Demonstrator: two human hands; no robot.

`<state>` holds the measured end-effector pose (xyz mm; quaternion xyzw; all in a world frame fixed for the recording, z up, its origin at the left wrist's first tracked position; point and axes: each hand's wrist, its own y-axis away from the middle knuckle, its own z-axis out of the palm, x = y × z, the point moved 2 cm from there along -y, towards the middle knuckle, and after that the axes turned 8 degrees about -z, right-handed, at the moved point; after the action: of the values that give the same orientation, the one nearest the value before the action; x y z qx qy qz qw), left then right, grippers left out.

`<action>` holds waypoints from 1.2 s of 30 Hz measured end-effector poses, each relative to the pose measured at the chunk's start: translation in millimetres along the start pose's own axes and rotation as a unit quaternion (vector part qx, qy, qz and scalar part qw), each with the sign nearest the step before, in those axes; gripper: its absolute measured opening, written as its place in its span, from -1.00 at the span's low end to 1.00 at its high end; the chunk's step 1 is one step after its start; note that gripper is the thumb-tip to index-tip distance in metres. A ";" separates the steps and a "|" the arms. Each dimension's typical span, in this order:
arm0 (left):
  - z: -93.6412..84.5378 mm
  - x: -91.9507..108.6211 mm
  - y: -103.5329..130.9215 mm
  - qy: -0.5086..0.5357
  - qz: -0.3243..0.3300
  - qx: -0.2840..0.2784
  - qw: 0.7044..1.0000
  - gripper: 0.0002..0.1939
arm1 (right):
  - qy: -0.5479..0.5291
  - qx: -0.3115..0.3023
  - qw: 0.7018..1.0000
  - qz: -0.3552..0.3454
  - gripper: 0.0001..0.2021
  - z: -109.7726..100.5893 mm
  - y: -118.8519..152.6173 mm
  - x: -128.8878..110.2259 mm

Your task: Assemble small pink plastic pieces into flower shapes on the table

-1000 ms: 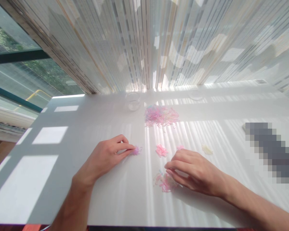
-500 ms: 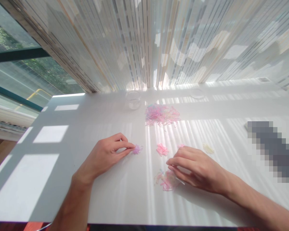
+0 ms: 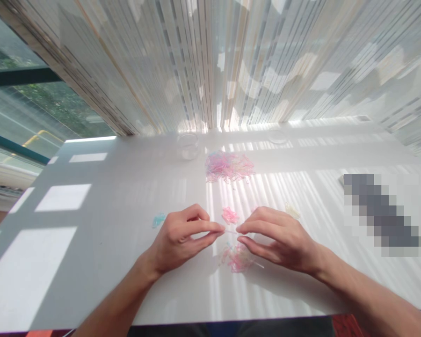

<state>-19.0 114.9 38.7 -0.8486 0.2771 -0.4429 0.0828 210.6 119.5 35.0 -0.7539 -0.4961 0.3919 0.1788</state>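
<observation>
Over the middle of the table, my left hand (image 3: 192, 234) pinches a thin, pale purple elastic band (image 3: 231, 231) between thumb and forefinger. The band points toward my right hand (image 3: 280, 238), whose thumb and forefinger are slightly apart around its far end. Below the fingertips lies a mixed heap of pink and pale bands (image 3: 236, 258), with a thin white stick (image 3: 257, 265) at its right side. Just behind the hands is a small pink pile (image 3: 230, 215). A blue pile (image 3: 158, 220) shows left of my left hand, and a pale yellow pile (image 3: 292, 210) behind my right.
Farther back on the white table (image 3: 126, 262) spreads a large mixed heap of bands (image 3: 228, 166). Behind it stand a clear round dish (image 3: 188, 146) and a clear round lid or dish (image 3: 278, 136). A blurred dark object (image 3: 382, 210) lies at the right. A striped curtain (image 3: 182, 65) borders the back.
My left hand has moved right from the small purple pile, bringing a band to my right hand. The blue pile has come into view; the purple one is hidden. The view has shifted slightly.
</observation>
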 end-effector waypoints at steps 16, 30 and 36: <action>4.1 0.7 1.3 -0.118 0.044 -0.026 0.992 -0.85 | 0.073 -0.097 0.986 0.117 -0.88 -48.0 5.8 25.4; 11.8 -1.4 4.4 -0.145 0.057 -0.089 0.984 -0.90 | 0.096 -0.173 0.961 0.194 -0.82 -54.5 21.8 40.5; 10.9 -0.6 4.7 -0.141 0.055 -0.089 0.984 -0.90 | 0.074 -0.180 0.960 0.199 -0.81 -53.6 19.4 35.3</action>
<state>-12.5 110.2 30.0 -0.8902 0.3470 -0.2869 0.0696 270.6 148.6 41.4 -0.8839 -0.3839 0.2672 -0.0056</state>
